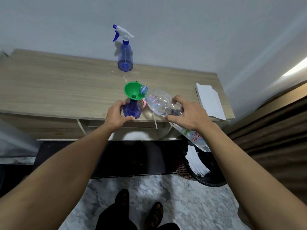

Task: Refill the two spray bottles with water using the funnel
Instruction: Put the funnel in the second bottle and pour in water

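Pouring stage, first bottle. Nearest the viewer, the right hand wraps its fingers round a clear plastic water bottle, tipped so that its blue-ringed mouth lies at the rim of the green funnel. The left hand curls round the body of the open spray bottle, steadying it near the front edge of the wooden table; the funnel's stem sits in this bottle's neck. Whether water is running at this instant cannot be told. Beside the bottle, a small pink object is mostly hidden. To the right lies folded white paper. Farthest back, against the wall, stands the second spray bottle with its trigger top fitted, well apart from the hands. The next move probably calls for a steady tilt, mouth kept over the funnel, until the bottle fills; the second bottle must then be uncapped.
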Tool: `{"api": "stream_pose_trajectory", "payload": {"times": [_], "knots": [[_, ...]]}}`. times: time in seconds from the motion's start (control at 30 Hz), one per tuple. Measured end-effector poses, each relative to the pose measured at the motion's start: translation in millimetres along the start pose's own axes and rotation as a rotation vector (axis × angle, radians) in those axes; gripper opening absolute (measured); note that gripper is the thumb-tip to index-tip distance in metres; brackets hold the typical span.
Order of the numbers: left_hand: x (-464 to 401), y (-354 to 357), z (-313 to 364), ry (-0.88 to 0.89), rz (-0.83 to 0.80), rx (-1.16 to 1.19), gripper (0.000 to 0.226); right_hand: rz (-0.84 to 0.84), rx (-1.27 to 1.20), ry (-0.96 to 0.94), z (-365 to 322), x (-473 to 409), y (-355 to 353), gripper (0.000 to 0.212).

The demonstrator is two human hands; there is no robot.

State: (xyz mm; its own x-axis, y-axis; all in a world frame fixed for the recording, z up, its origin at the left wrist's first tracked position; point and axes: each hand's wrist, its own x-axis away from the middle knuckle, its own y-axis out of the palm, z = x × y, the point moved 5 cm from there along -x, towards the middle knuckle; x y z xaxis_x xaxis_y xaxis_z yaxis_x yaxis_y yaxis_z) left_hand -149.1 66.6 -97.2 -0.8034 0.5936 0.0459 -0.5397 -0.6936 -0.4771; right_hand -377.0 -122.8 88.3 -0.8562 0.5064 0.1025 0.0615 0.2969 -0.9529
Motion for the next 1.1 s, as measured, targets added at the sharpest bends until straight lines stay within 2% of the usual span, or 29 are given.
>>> {"api": "stream_pose_trajectory", "payload": {"times": [1.1], "knots": [[-0.2,2.6,-0.6,0.036,-0.002,0.07,0.08,-0.024,0.131,0.002,-4.5,-1.2,-14.5,0.055]]}}
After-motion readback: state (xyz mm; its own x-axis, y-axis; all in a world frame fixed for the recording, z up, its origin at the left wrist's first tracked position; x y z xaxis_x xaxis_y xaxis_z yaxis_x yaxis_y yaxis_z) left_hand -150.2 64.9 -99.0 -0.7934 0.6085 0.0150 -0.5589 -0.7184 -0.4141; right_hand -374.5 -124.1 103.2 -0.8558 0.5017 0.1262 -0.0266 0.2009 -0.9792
